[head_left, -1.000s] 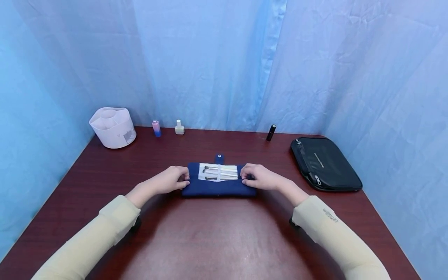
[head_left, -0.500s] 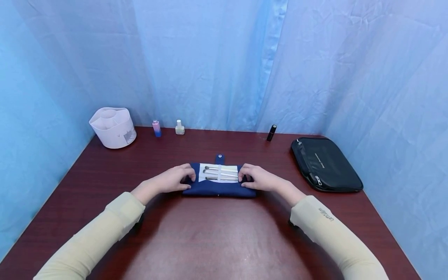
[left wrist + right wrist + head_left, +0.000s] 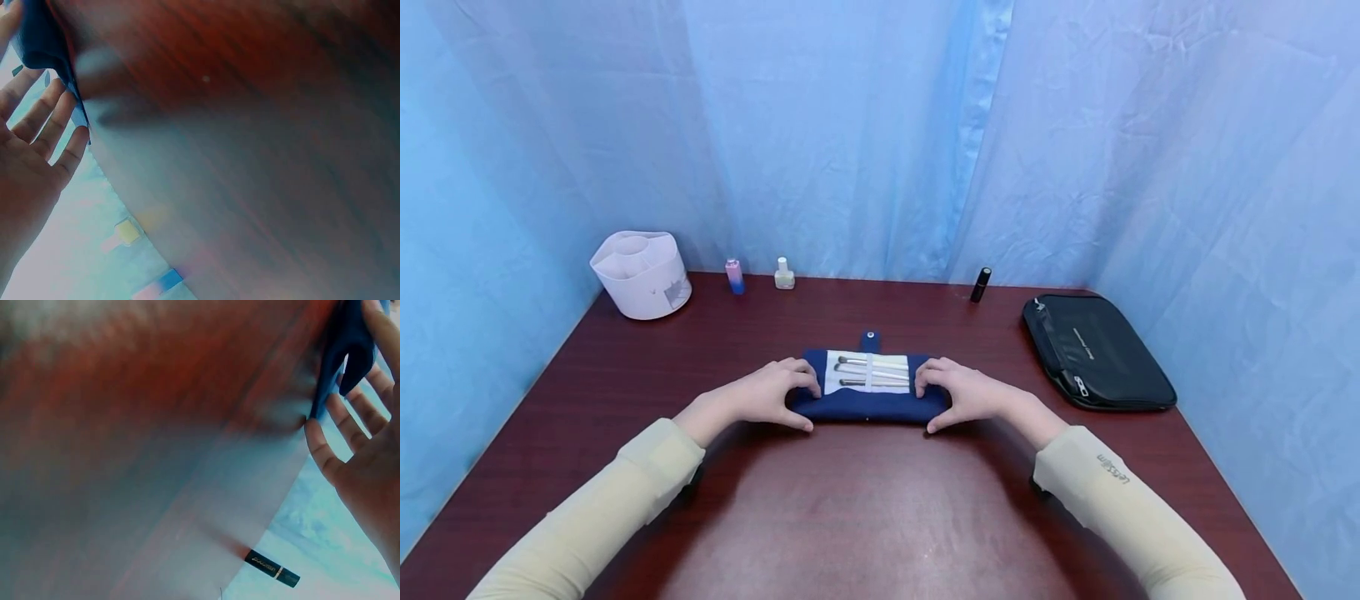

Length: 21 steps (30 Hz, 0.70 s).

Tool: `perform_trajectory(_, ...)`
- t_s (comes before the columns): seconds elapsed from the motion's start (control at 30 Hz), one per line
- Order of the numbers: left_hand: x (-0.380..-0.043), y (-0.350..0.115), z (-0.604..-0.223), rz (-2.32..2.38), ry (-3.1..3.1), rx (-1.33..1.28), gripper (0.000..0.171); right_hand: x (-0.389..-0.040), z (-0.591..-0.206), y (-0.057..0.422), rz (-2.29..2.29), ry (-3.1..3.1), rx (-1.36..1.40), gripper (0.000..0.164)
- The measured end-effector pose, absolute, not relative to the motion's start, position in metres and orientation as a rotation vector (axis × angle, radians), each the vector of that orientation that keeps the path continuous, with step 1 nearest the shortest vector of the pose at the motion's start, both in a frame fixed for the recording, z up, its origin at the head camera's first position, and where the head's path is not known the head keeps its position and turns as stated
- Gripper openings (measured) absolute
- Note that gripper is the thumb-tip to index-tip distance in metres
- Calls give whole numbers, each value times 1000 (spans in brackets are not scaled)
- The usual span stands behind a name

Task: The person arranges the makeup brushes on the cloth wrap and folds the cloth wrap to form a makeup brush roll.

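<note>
A dark blue fabric brush roll (image 3: pixel 865 407) lies partly folded at the middle of the table. Several makeup brushes (image 3: pixel 876 372) with pale handles show in its white inner panel, under an elastic band. At the roll's left end is my left hand (image 3: pixel 775 393), its fingers spread over the fabric and its thumb at the near edge. My right hand (image 3: pixel 966 394) mirrors it at the right end. In both wrist views the fingers look fairly straight beside the folded blue cloth (image 3: pixel 40 37), and neither hand plainly grips it. A snap tab (image 3: pixel 870 342) sticks out at the far side.
A white divided organizer (image 3: pixel 643 279) stands at the back left. Near the back edge are a pink-and-blue lipstick tube (image 3: pixel 734 277), a nail polish bottle (image 3: pixel 784 275) and a black cosmetic tube (image 3: pixel 980 285). A black zip case (image 3: pixel 1097 354) lies at right. Blue curtains surround the table.
Both thumbs have come off the folded flap and moved down to the roll's near edge, so each hand is spread wider. The roll has hardly shifted.
</note>
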State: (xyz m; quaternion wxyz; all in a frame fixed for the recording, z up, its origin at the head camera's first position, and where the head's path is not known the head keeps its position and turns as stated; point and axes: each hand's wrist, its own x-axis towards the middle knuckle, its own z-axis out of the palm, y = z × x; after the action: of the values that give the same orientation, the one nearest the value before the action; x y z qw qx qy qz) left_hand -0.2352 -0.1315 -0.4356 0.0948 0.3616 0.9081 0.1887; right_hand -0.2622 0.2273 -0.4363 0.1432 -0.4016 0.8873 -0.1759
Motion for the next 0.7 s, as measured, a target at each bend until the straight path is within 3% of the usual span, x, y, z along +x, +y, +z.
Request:
perform_trajectory(0.33, -248, -131, -432, 669, 2659, 1060, 14, -272, -437, 226, -564, 2574, -1160, 11)
perform_trajectory(0.6, -270, -131, -429, 687, 2744, 976, 27, -301, -428, 224, -618, 2545, -1103, 23)
perform_trajectory(0.7, -279, -130, -429, 704, 2778, 943, 24, -313, -428, 223, -613, 2560, -1062, 22)
